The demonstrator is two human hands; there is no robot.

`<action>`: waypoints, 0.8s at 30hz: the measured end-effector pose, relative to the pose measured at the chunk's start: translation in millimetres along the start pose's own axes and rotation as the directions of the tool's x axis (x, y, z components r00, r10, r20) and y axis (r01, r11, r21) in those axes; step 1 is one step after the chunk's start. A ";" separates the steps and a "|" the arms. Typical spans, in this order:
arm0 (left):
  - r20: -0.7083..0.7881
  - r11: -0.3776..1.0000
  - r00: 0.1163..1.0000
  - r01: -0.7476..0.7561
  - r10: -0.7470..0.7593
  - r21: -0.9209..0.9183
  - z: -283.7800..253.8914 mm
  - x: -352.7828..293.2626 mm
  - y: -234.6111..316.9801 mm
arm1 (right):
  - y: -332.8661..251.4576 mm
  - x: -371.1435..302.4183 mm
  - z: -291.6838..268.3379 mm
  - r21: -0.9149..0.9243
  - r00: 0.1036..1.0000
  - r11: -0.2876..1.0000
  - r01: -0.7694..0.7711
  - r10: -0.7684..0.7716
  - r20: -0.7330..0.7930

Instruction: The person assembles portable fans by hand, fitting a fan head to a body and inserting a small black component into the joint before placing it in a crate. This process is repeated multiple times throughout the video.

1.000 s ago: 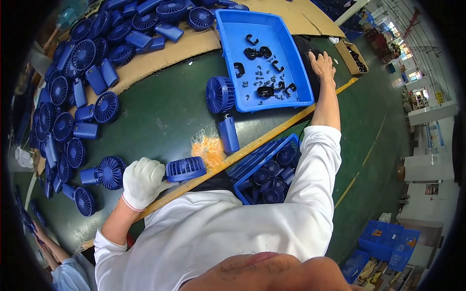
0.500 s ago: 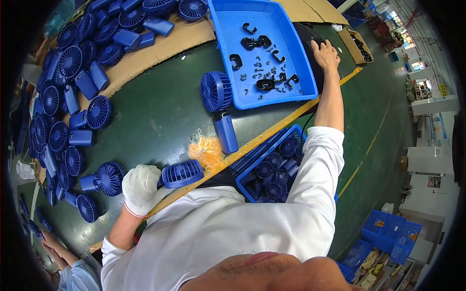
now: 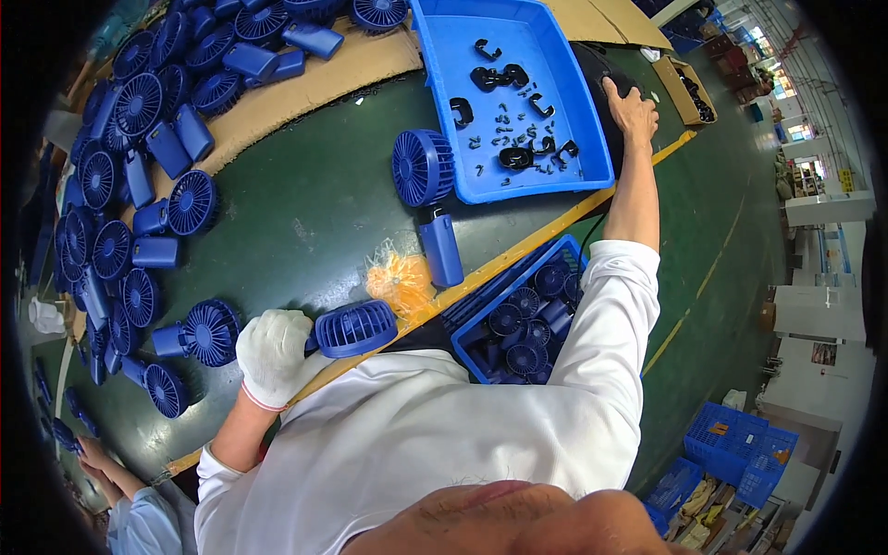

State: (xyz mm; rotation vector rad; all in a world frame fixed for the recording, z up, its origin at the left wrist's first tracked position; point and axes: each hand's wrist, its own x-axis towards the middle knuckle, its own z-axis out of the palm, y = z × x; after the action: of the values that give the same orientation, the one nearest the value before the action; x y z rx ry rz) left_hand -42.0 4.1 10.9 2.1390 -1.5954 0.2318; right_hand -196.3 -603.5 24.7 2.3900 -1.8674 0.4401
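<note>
My left hand (image 3: 275, 354), in a white glove, is closed around the handle of a blue handheld fan (image 3: 355, 327). The fan head sticks out to the right over the table edge; the glove hides most of the handle. My bare right hand (image 3: 633, 113) reaches far right, fingers apart, over a black object (image 3: 599, 92) beside the blue tray (image 3: 608, 166). What that object is I cannot make out. Black C-shaped clips (image 3: 516, 158) and several tiny dark pieces lie in the tray. Another blue fan (image 3: 423, 168) rests against the tray's left side, its handle pointing toward me.
Many blue fans (image 3: 139, 104) are heaped on cardboard (image 3: 305, 85) at the left. An orange bundle in clear plastic (image 3: 400, 282) lies near the yellow table edge (image 3: 546, 231). Below stands a blue crate (image 3: 462, 344) of fans. A co-worker's hands (image 3: 100, 460) show at lower left.
The view has shifted slightly, so the table things sit a little lower and to the right. Both hands stay in about the same places; the held fan is turned a little.
</note>
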 end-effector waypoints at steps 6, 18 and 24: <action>-0.006 1.000 1.000 0.009 -0.009 0.013 0.7 -1.0 -0.2 | -1.8 -3.4 -3.6 0.003 1.000 1.000 -0.015 0.015 0.025; -0.035 1.000 0.999 -0.007 0.007 0.009 1.6 3.2 1.2 | -0.4 0.0 -2.6 0.029 0.998 0.999 -0.022 0.020 0.051; -0.049 1.000 0.999 -0.009 0.010 0.018 0.1 1.0 0.6 | -3.1 -6.7 -3.0 -0.031 0.997 0.999 0.017 -0.019 -0.072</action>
State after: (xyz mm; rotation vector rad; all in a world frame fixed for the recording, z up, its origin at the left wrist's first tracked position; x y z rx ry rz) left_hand -42.2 3.0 11.4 2.1226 -1.5817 0.3000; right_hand -195.4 -595.7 26.1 2.3367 -1.8084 0.4855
